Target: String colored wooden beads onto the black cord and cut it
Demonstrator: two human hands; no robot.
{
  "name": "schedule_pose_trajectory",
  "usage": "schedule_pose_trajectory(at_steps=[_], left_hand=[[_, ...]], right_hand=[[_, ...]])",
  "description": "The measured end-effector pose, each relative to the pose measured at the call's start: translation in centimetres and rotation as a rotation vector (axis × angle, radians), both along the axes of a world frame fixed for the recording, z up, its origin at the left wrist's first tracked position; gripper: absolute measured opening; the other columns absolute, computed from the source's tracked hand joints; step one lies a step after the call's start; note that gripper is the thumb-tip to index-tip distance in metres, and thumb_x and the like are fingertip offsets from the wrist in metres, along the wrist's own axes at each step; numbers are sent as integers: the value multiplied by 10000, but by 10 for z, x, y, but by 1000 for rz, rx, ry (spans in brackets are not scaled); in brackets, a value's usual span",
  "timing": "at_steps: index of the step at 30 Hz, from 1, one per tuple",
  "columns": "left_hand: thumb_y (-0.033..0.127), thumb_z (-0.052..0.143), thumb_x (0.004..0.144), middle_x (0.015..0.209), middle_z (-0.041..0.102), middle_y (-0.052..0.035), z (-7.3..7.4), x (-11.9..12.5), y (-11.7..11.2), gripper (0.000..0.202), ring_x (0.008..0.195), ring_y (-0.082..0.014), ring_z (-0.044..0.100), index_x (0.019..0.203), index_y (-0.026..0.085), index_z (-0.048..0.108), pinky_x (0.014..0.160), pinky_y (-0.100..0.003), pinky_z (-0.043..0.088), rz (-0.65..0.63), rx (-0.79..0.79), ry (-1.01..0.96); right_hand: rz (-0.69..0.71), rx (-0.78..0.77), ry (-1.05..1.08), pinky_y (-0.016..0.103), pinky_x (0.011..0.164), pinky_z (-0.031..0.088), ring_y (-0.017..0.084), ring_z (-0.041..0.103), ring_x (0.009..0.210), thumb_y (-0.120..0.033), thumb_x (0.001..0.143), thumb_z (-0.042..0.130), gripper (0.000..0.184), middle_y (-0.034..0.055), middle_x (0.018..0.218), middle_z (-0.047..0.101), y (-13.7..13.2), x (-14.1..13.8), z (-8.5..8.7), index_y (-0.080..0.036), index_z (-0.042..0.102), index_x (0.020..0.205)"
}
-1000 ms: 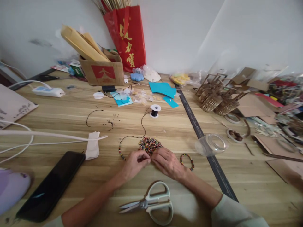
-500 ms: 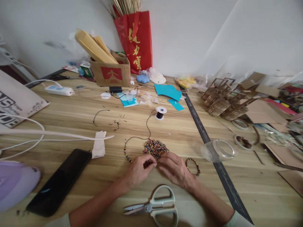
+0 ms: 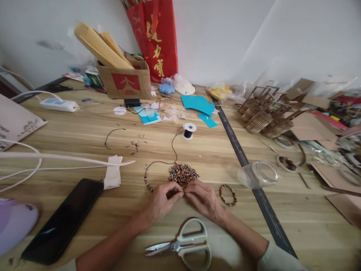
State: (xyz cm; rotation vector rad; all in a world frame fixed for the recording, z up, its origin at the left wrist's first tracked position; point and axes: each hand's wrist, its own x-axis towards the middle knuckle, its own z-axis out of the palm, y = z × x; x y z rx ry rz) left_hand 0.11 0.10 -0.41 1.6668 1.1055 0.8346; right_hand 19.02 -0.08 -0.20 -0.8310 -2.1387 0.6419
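My left hand point(image 3: 163, 201) is closed in a pinch on the black cord point(image 3: 161, 162), whose tip is too small to see clearly. A row of colourful strung beads point(image 3: 147, 183) runs along that cord into the hand. Thumb and fingers of my right hand point(image 3: 205, 198) are pinched together, almost meeting the left fingertips; whatever they hold is hidden. Just beyond both hands lies a heap of loose multicoloured beads point(image 3: 182, 174). From the strung beads the cord leads back to an upright white spool point(image 3: 189, 127). A finished-looking beaded ring point(image 3: 221, 192) rests right of my right hand.
Scissors point(image 3: 175, 246) lie slightly spread between my forearms. To the left are a black phone point(image 3: 64, 220), folded white paper point(image 3: 113, 175) and white cables. A clear jar point(image 3: 248, 176) lies on its side at right. Small baskets point(image 3: 258, 118) and a cardboard box point(image 3: 125, 82) stand farther back.
The camera view has shifted slightly, moving the scene left and up. My fingertips remain together in front of the bead heap, with the right fingers now a little more closely pinched.
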Motion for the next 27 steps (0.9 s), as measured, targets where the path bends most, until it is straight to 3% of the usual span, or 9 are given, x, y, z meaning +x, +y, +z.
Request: schedule_pose_trajectory(at_steps=[9, 15, 19, 27], left_hand=[[190, 542, 798, 723, 708, -35, -13, 1, -4, 133, 656, -162, 632, 770, 170, 670, 642, -241, 475, -64, 61, 98], [160, 530, 828, 670, 673, -31, -9, -1, -2, 149, 618, -148, 596, 734, 167, 646, 614, -237, 461, 8, 295, 101], [134, 544, 824, 680, 657, -30, -6, -4, 4, 141, 698, -162, 586, 713, 163, 625, 690, -260, 460, 57, 413, 73], [163, 527, 822, 682, 664, -13, -8, -8, 10, 126, 598, -125, 583, 760, 156, 636, 592, -205, 453, 53, 216, 90]], right_hand=[[2, 5, -1, 284, 696, 498, 168, 584, 785, -175, 956, 466, 121, 77, 847, 630, 0, 8, -6, -173, 587, 959], [-243, -29, 148, 279, 685, 495, 167, 601, 764, -191, 941, 488, 107, 60, 819, 625, 7, 19, -10, -179, 595, 944], [-234, -15, 116, 278, 660, 477, 164, 584, 724, -177, 914, 514, 83, 53, 788, 617, 9, 22, -10, -179, 597, 913], [-95, 104, -8, 296, 646, 481, 179, 567, 738, -143, 865, 539, 89, 68, 799, 605, 10, 20, -9, -185, 586, 928]])
